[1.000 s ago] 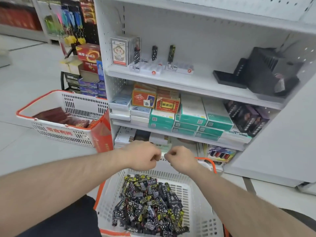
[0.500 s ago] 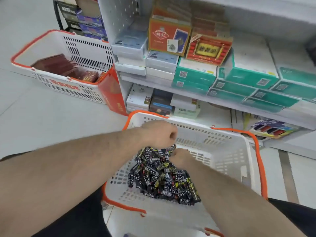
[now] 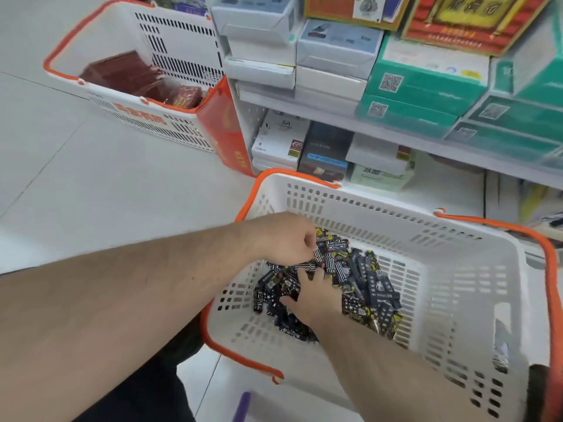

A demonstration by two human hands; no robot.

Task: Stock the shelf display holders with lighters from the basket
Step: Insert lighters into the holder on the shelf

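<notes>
Second basket holds red packs; boxed shelves.

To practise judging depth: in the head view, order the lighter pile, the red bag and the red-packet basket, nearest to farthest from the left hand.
1. Lighter pile, touching the left hand.
2. Red bag, up-left beside the shelf.
3. Red-packet basket, farthest, upper left.

My left hand and right hand are bare, no rings, no watch, no gloves. Both forearms are uncovered up to the picture's edge, with no sleeve showing. Below my left forearm, dark trousers cover my leg, plain cloth with no markings.
</notes>
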